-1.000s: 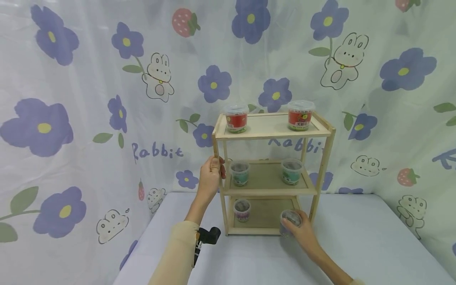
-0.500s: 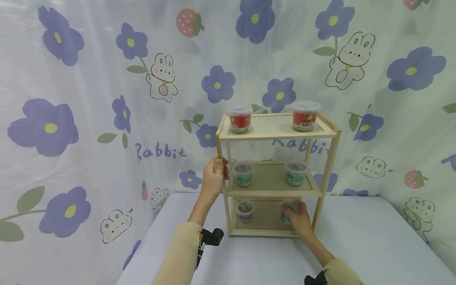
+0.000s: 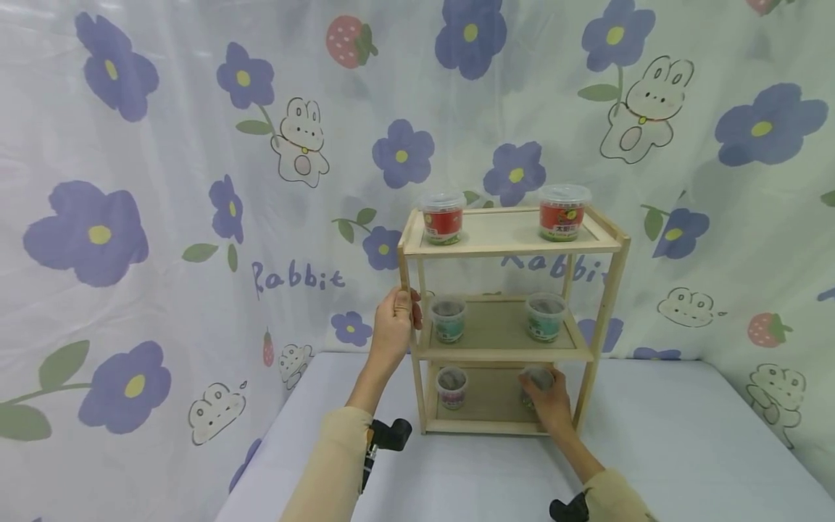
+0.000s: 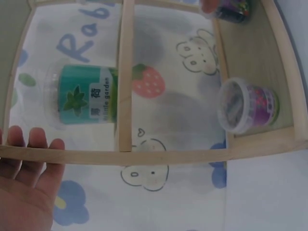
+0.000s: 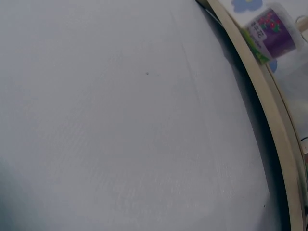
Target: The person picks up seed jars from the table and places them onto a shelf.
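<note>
A three-tier wooden shelf rack (image 3: 509, 355) stands on the white table. My left hand (image 3: 390, 326) grips its left front post, fingers (image 4: 37, 139) wrapped over the wood in the left wrist view. On the right of the bottom tier, my right hand (image 3: 553, 406) holds a clear-lidded plastic cup (image 3: 537, 377), thumb on one side and fingers on the other. Part of that cup is hidden by the hand. To its left stands a matching purple-labelled cup (image 3: 451, 388), also plain in the left wrist view. The right hand is out of its own wrist view.
On the middle tier stand two green-labelled cups, one left (image 3: 449, 319) and one right (image 3: 545, 317). Two red-labelled cups, left (image 3: 443, 219) and right (image 3: 563, 212), sit on top. A patterned curtain (image 3: 346, 232) hangs behind the white table (image 3: 652, 435).
My right hand has carried its cup from the bottom tier's front edge back and slightly up onto the tier. The left hand keeps its grip on the post; the head view has shifted slightly.
</note>
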The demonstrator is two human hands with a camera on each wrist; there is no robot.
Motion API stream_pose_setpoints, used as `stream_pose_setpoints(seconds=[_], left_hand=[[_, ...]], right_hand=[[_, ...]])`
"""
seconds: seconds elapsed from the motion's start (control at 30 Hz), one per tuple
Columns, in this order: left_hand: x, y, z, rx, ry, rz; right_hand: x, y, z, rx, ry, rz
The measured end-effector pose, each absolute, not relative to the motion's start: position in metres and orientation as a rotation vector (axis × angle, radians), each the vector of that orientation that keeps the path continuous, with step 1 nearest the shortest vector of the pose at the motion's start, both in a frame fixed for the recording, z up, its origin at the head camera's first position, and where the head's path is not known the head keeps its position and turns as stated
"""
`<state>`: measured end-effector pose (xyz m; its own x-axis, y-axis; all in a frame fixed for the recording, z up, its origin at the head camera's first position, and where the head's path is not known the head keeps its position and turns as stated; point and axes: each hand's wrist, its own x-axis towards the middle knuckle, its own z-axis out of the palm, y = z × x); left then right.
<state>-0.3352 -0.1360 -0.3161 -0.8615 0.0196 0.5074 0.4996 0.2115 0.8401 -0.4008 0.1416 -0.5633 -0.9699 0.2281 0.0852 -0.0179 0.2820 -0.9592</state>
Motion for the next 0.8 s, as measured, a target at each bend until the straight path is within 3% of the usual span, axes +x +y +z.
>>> stream_pose_setpoints(seconds=[0.8], left_hand=[[-0.3331, -0.1359, -0.3145, -0.476, -2.119, -1.674]], right_hand=[[-0.4067, 0.1389, -0.5728, -0.175, -2.308, 1.788]])
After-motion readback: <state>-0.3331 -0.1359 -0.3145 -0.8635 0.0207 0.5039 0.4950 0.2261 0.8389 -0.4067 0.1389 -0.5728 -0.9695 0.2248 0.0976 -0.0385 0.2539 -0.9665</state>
